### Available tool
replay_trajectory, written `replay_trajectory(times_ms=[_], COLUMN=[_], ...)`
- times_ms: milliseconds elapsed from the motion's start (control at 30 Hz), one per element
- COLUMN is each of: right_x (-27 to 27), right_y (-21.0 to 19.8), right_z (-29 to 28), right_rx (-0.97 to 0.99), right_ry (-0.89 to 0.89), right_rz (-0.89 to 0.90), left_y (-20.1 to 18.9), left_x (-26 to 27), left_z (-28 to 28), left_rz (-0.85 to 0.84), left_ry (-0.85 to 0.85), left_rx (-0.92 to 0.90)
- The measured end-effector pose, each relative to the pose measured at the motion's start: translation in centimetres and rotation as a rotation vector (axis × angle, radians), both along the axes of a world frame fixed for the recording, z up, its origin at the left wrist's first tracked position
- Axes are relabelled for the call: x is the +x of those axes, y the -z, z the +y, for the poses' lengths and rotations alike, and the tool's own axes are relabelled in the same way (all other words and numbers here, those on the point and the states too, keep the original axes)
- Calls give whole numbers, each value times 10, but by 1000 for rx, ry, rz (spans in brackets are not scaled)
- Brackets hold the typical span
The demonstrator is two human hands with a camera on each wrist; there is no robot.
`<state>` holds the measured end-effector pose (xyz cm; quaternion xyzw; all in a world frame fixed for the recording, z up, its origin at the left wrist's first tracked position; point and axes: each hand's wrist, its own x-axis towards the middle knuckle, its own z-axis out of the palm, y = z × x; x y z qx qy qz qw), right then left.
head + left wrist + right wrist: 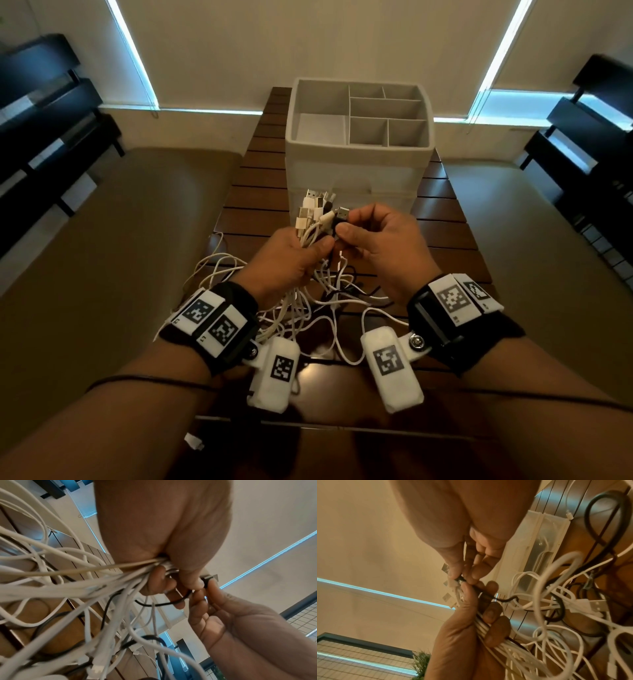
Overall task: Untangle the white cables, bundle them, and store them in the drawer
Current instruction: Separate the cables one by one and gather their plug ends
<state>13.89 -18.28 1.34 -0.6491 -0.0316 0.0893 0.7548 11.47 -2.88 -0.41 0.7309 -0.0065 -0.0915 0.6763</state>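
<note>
On the left, our left hand (291,253) is curled in a fist round a sheaf of white cables (310,236), with their USB plugs (310,202) fanned out above the thumb and the loose lengths trailing below the fist into a tangle (308,308) on the slatted wooden table (445,219). We judge the step in hand to be sorting: one end at a time is gathered into the fist while stray leads are picked out. To do it well, we keep this fist firm near the plugs so the collected ends stay level, yet loose enough that a single lead can slide through. Just to the right, touching the fist, our right hand (383,246) pinches a black plug (342,214) between thumb and forefinger; its black cable (164,602) loops under the left fingers, so it seems caught among the white ones. We should draw it out slowly along its own length, watching the tangle below for loops that tighten, and stop to free them rather than tug. A white connector (193,442) lies alone at the near edge, well apart from the rest, and must not be forgotten. Beyond both hands, in the middle of the table, stands the white drawer unit (356,178) with its divided tray on top; we cannot tell from the head view whether a drawer is open.
</note>
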Motion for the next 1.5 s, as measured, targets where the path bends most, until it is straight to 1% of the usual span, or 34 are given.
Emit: replay_trajectory(times_ms=[67, 200, 267, 333, 400, 433, 500, 567, 633, 700, 733, 800, 867, 933, 967, 1000, 1033, 1067, 1133, 1167, 1200, 1233, 1300, 1333, 1367, 1400, 1467, 1500], right_x=[0, -5, -8, -7, -3, -1, 3, 7, 11, 15, 17, 19, 21, 23, 25, 26, 27, 28, 27, 28, 27, 28, 27, 27, 28, 29, 28, 29], right_y=[6, 26, 35, 42, 47, 50, 57, 65, 73, 76, 76, 74, 70, 70, 73, 75, 77, 78, 78, 77, 73, 70, 60, 54, 50, 45, 36, 33], right_z=[-2, -2, 1, 4, 2, 1, 0, -4, -12, -21, -23, -22, -20, -22, -25, -28, -30, -30, -28, -26, -26, -25, -24, -25, -25, -24, -17, -14], right_rx=[-22, -210, -268, -292, -417, -481, -596, -733, -847, -917, -955, -1030, -1043, -1068, -1119, -1189, -1258, -1302, -1268, -1208, -1110, -976, -644, -526, -470, -463, -468, -431], right_ry=[-17, -223, -288, -299, -311, -345, -408, -389, -371, -381, -382, -370, -351, -362, -383, -406, -422, -428, -402, -372, -325, -277, -215, -200, -200, -216, -256, -265], right_rz=[15, 110, 103, 50, -82, -135, -194, -254, -291, -294, -310, -386, -446, -435, -420, -412, -412, -411, -448, -464, -440, -379, -248, -226, -245, -276, -326, -334], left_y=[3, 6, 7, 10, 13, 13, 12, 8, 4, -2, -3, -1, 1, 1, 0, -1, -4, -7, -15, -19, -22, -25, -28, -29, -29, -29, -27, -27], left_x=[1, 2, 4, 6, 7, 6, 5, 8, 13, 18, 19, 20, 20, 20, 19, 18, 16, 13, 9, 8, 9, 11, 14, 15, 15, 15, 14, 12], left_z=[0, -4, -5, -4, -1, -1, -1, -1, 2, 10, 13, 17, 19, 21, 22, 25, 29, 32, 36, 36, 36, 36, 38, 37, 36, 34, 24, 17], left_rz=[-14, -15, -8, 8, 38, 51, 63, 60, 48, 50, 52, 51, 53, 71, 74, 61, 29, -22, -140, -179, -199, -213, -217, -209, -198, -183, -144, -119], left_ry=[-16, -78, -93, -102, -99, -88, -72, -116, -243, -375, -413, -434, -417, -390, -376, -364, -353, -333, -302, -325, -366, -405, -474, -486, -477, -448, -370, -334], left_rx=[10, -50, -85, -100, -102, -107, -111, -122, -198, -300, -340, -436, -544, -603, -582, -514, -391, -218, 174, 307, 365, 369, 372, 401, 423, 420, 369, 352])
